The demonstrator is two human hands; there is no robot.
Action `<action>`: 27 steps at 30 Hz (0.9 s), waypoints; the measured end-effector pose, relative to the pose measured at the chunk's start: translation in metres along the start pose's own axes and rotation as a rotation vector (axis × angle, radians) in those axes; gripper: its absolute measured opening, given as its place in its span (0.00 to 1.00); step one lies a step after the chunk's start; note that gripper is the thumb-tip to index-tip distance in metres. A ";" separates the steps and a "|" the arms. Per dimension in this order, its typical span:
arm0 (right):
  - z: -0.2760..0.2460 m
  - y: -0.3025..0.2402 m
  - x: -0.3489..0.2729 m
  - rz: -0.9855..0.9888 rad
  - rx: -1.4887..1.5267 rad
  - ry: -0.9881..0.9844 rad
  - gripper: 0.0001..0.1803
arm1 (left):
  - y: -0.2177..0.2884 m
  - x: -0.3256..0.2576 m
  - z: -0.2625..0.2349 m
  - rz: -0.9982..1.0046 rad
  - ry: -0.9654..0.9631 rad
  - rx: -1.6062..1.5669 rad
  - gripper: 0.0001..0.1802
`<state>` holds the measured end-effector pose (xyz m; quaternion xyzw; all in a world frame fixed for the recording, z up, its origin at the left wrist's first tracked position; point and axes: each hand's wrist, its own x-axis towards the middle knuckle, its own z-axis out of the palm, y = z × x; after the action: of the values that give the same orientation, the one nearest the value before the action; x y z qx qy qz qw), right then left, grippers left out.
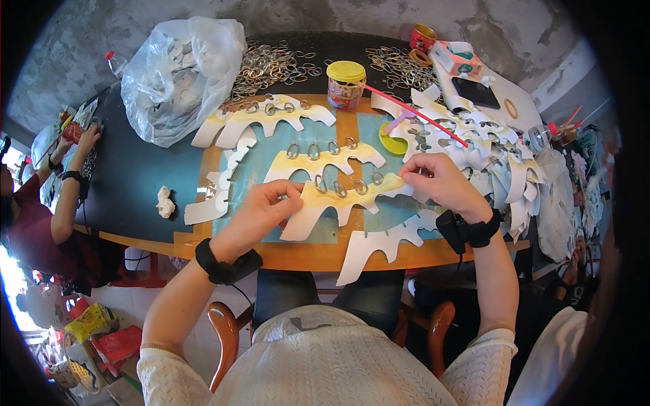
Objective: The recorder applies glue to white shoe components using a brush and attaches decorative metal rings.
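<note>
Near the bench's front edge, both hands pinch a yellow-white scalloped card cutout (338, 199) with metal rings: left hand (261, 210) and right hand (440, 179) fingers closed on its ends. Light, bendy; best held by its edges.

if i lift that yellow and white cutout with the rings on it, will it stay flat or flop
Probably flop a little: the cutout looks like thin card, long and narrow, and both the left hand and right hand support it. The metal rings along its top edge likely add some weight, so it may sag.

Worn grey concrete wall (325, 17) behind a wooden table (298, 256).
</note>
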<state>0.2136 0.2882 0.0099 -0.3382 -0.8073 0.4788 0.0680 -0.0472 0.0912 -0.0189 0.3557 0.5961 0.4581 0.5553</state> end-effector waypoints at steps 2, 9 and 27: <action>0.002 -0.006 0.000 0.013 0.011 0.001 0.09 | 0.001 -0.003 -0.002 -0.007 0.003 0.027 0.08; 0.000 -0.004 -0.003 -0.014 -0.010 0.002 0.08 | 0.004 -0.006 0.001 0.008 -0.030 0.001 0.07; -0.003 -0.043 0.036 -0.244 0.025 0.192 0.07 | 0.033 -0.010 -0.055 0.222 0.085 -0.024 0.07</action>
<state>0.1672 0.2991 0.0389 -0.2810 -0.8260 0.4427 0.2067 -0.1028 0.0846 0.0139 0.3931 0.5706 0.5385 0.4795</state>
